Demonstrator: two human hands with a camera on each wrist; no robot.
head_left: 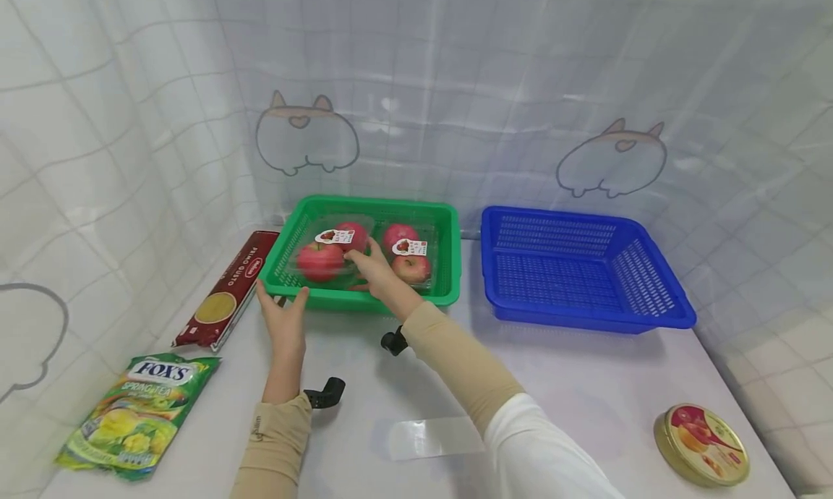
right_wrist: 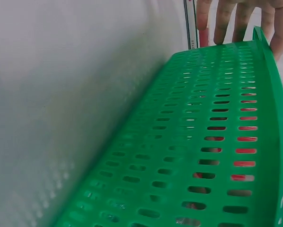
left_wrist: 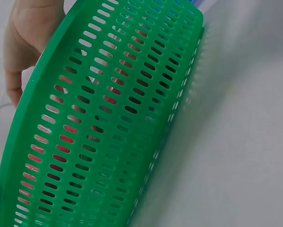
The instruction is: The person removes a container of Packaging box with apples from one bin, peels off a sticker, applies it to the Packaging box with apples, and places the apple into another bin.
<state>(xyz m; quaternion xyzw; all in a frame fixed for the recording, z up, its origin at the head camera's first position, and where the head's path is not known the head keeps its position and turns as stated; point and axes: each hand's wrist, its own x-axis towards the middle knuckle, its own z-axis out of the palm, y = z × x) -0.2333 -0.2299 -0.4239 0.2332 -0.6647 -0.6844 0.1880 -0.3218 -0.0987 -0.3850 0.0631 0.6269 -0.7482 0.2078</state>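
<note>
A green basket (head_left: 372,301) stands against the back curtain with two clear packs of red apples in it. My right hand (head_left: 385,276) reaches over its front rim and grips the right side of the left apple pack (head_left: 321,260), which sits slightly tilted. Beside it lies the right apple pack (head_left: 411,259), under my wrist's far side. At the basket's front left corner, my left hand (head_left: 284,324) holds the rim with thumb and fingers spread around the corner. The right wrist view shows the left hand's fingers (right_wrist: 220,23) against the end wall.
To the right stands a blue basket (head_left: 553,304). A red pasta pack (head_left: 228,289) leans along the left curtain, with a green FOX'S candy bag (head_left: 139,412) nearer. A round gold tin (head_left: 703,445) lies at front right. Clear tape (head_left: 436,437) is stuck on the table.
</note>
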